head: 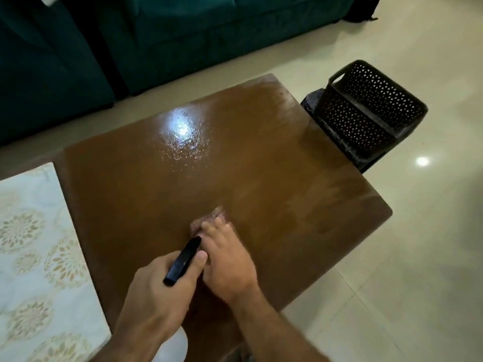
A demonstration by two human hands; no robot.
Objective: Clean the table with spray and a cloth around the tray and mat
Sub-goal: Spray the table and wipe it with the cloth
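My left hand (159, 288) grips a spray bottle; its black nozzle (183, 259) points forward over the table and its pale body (173, 343) shows below my wrist. My right hand (226, 259) presses flat on a brownish cloth (213, 216), blurred by motion, on the brown wooden table (261, 165). A white mat with a gold floral pattern (39, 257) covers the table's left part. Spray droplets (183, 142) glisten on the far middle of the tabletop. No tray appears on the table.
A black perforated plastic basket (371, 108) stands tilted on a dark stool beyond the table's far right corner. A dark green sofa (156, 35) runs along the back. Pale tiled floor (405, 244) surrounds the table on the right.
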